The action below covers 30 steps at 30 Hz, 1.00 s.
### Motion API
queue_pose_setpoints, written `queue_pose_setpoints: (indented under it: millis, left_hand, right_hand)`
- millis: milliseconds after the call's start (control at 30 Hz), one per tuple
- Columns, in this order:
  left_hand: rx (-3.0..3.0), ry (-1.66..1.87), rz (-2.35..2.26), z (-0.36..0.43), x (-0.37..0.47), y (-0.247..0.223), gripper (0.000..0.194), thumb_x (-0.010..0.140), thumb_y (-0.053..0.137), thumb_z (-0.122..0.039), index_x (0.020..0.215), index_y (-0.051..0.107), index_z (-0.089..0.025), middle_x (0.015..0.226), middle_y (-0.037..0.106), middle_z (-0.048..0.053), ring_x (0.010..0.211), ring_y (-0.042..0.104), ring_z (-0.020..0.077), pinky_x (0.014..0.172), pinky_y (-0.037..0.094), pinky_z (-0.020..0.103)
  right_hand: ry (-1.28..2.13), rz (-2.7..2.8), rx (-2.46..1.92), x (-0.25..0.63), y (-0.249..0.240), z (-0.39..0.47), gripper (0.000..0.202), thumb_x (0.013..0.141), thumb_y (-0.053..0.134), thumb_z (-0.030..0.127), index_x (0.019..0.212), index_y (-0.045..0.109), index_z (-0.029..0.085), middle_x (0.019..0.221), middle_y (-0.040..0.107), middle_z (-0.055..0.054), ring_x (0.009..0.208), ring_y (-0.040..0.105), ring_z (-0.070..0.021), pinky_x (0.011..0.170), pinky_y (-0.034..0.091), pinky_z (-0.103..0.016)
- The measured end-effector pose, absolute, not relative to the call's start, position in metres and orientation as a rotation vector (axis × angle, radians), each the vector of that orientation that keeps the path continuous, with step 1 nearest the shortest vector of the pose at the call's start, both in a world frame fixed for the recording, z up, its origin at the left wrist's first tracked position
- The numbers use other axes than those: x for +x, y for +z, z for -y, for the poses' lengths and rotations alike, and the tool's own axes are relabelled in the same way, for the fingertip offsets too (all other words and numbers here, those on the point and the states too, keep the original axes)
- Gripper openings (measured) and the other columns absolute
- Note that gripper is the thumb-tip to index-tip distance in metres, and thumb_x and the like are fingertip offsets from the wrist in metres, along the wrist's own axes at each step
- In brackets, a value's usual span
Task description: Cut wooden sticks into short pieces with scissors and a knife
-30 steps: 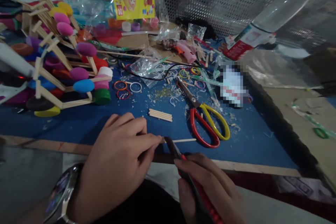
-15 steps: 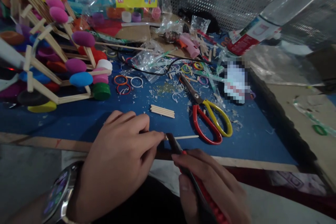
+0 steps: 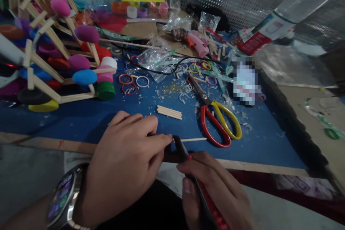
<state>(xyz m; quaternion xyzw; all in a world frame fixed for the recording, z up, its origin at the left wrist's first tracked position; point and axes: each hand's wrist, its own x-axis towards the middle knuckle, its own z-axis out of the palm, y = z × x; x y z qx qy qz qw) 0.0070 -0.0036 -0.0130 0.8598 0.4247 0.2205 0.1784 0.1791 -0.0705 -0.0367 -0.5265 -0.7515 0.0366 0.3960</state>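
My left hand is closed near the front edge of the table, its index fingertip pressing on one end of a thin wooden stick. The stick's other end points right, toward the scissors. In my right hand is a red and black utility knife. Its dark blade lies across the stick just beside my left fingertip. Several short wooden sticks lie side by side behind my left hand. Scissors with one red and one yellow handle rest to the right of them.
A stick frame with coloured oval pieces fills the left. Rubber bands, shavings and a pink glue gun lie farther back. A plastic bottle and a blurred-out phone-like object are at right.
The view has shifted slightly, so most things sit a little farther right. The knife blade still lies on the stick by my left fingertip; both hands keep their grip.
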Motion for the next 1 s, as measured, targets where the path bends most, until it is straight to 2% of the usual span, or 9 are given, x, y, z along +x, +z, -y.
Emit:
queue_pose_setpoints:
  millis: [567, 1000]
  left_hand:
    - [2.439, 0.627, -1.201, 0.0035, 0.0079, -0.0137, 0.021, 0.091, 0.058, -0.016, 0.094, 0.076, -0.027, 0.073, 0.054, -0.002, 0.07, 0.05, 0.0164, 0.069, 0.03, 0.038]
    - [2.427, 0.598, -1.204, 0.0035, 0.0082, -0.0123, 0.02, 0.091, 0.059, -0.017, 0.093, 0.075, -0.029, 0.074, 0.055, -0.002, 0.071, 0.05, 0.0163, 0.07, 0.03, 0.038]
  right_hand:
    - [0.164, 2.135, -1.263, 0.1831, -0.0306, 0.0699, 0.017, 0.08, 0.052, 0.001, 0.081, 0.057, 0.018, 0.07, 0.056, -0.003, 0.062, 0.051, -0.0162, 0.054, 0.046, -0.029]
    - [0.136, 2.112, -1.251, 0.1804, -0.0329, 0.0735, 0.018, 0.08, 0.052, 0.0, 0.083, 0.057, 0.017, 0.07, 0.056, -0.004, 0.063, 0.052, -0.0173, 0.055, 0.046, -0.031]
